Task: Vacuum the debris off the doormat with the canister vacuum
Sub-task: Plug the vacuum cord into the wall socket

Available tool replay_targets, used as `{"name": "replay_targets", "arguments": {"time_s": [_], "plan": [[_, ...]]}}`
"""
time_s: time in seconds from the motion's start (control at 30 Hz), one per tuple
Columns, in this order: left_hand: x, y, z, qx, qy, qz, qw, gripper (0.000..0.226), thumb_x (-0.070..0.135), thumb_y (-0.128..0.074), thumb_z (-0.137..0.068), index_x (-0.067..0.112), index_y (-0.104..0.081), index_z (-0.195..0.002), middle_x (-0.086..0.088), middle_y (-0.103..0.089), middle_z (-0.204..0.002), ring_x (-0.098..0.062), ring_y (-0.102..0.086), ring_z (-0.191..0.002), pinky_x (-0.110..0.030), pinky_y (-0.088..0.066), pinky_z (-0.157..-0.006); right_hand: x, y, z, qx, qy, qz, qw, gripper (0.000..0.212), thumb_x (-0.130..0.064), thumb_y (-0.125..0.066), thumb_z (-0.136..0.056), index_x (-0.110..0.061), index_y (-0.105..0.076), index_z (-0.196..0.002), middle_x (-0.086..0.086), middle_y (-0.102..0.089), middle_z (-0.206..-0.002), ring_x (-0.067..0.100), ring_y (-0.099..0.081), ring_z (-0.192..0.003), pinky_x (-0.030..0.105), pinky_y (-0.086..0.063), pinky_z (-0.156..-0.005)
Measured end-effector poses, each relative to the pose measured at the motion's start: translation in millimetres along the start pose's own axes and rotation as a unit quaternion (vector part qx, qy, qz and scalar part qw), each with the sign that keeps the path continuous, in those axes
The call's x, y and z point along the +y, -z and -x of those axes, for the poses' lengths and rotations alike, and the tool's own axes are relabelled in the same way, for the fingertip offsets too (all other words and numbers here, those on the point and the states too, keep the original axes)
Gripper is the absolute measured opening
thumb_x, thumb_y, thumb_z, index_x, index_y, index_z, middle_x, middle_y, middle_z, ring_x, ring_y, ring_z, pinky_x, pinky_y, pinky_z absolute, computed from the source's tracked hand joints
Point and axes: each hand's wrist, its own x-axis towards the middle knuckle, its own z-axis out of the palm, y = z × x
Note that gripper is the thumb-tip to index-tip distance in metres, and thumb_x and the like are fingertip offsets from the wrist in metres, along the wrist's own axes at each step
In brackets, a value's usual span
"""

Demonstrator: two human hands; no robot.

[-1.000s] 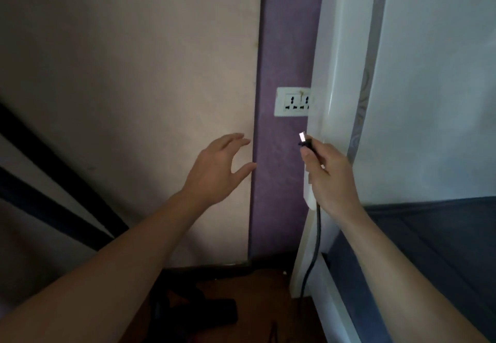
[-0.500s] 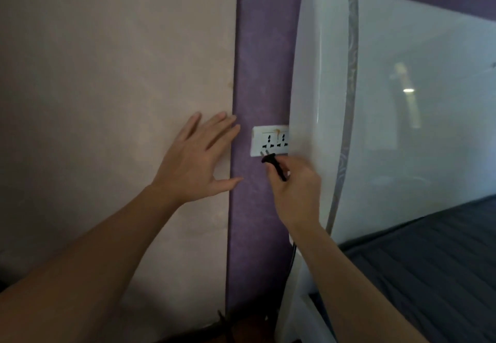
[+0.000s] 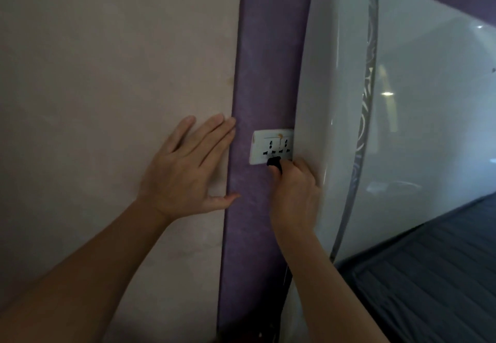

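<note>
Purple wall [image 3: 265, 79] beside a white headboard [image 3: 335, 101]: your right hand [image 3: 294, 192] is pinching the black plug [image 3: 275, 162] at the socket [image 3: 271, 146], your left hand [image 3: 182, 170] lying flat. Next, push it in.

A beige wall panel [image 3: 107, 74] fills the 9 o'clock side. A purple wall strip [image 3: 268, 60] runs from 12 to 6, bearing a white double socket [image 3: 259, 146] (stained near its top edge). A glossy white headboard [image 3: 429, 101] stands at 2, a dark quilted mattress [image 3: 429, 289] at 4.
</note>
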Motion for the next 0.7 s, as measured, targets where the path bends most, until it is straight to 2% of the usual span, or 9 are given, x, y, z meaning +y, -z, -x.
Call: {"name": "replay_targets", "arguments": {"time_s": [0.1,0.2,0.3,0.43,0.57,0.7], "plan": [[-0.9,-0.1,-0.1,-0.001,-0.002,-0.001,1.000,0.096,0.073,-0.054,-0.086,-0.002,-0.047,-0.146,-0.011,-0.040,-0.157,-0.026,-0.037,-0.147,-0.055,-0.033,-0.116,-2.7,1.4,-2.2,-0.005,-0.011,-0.003,1.000,0.027,-0.024,-0.054,-0.106,-0.003,-0.069,-0.102,0.007,-0.064,-0.111,0.023,-0.062,-0.091,0.026,-0.033,-0.072],[-1.6,0.3,0.1,-0.003,-0.001,-0.003,1.000,0.095,0.073,-0.052,-0.086,-0.001,-0.047,-0.146,-0.012,-0.040,-0.157,-0.026,-0.036,-0.147,-0.054,-0.031,-0.118,-1.9,-0.5,-5.4,0.007,-0.001,-0.025,1.000,0.026,-0.020,-0.056,-0.105,-0.001,-0.071,-0.097,0.009,-0.066,-0.101,0.020,-0.057,-0.080,0.029,-0.037,-0.069],[-1.4,0.0,0.5,-0.005,-0.003,0.000,1.000,0.095,0.073,-0.052,-0.087,-0.002,-0.048,-0.146,-0.012,-0.039,-0.157,-0.026,-0.036,-0.147,-0.055,-0.032,-0.117,-2.5,-0.4,-8.9,-0.001,0.007,-0.002,1.000,0.028,-0.021,-0.057,-0.104,-0.002,-0.070,-0.089,0.011,-0.066,-0.093,0.029,-0.064,-0.081,0.034,-0.044,-0.067],[-2.3,-0.8,1.3,-0.007,0.000,0.009,1.000,0.093,0.071,-0.052,-0.088,-0.002,-0.047,-0.146,-0.013,-0.038,-0.158,-0.026,-0.035,-0.148,-0.055,-0.031,-0.117,-6.4,5.6,-13.1,-0.034,0.010,0.071,0.997,0.029,-0.026,-0.053,-0.106,-0.007,-0.070,-0.091,0.010,-0.069,-0.095,0.029,-0.067,-0.085,0.031,-0.037,-0.067],[-1.0,-0.5,0.7,-0.005,0.002,0.015,1.000,0.092,0.071,-0.052,-0.088,-0.001,-0.049,-0.145,-0.012,-0.039,-0.157,-0.026,-0.035,-0.148,-0.055,-0.031,-0.117,-6.8,7.5,-16.4,-0.043,0.010,0.059,0.997,0.029,-0.026,-0.055,-0.105,-0.006,-0.068,-0.089,0.011,-0.070,-0.093,0.030,-0.068,-0.084,0.031,-0.039,-0.067],[-1.6,-0.5,0.5,-0.004,0.001,0.019,1.000,0.090,0.069,-0.053,-0.088,-0.001,-0.052,-0.143,-0.013,-0.040,-0.157,-0.026,-0.036,-0.147,-0.055,-0.031,-0.118,-7.0,10.7,-15.8,-0.039,0.013,0.033,0.999,0.013,-0.016,-0.066,-0.100,-0.004,-0.071,-0.097,0.012,-0.074,-0.096,0.031,-0.071,-0.088,0.035,-0.052,-0.071]]}}
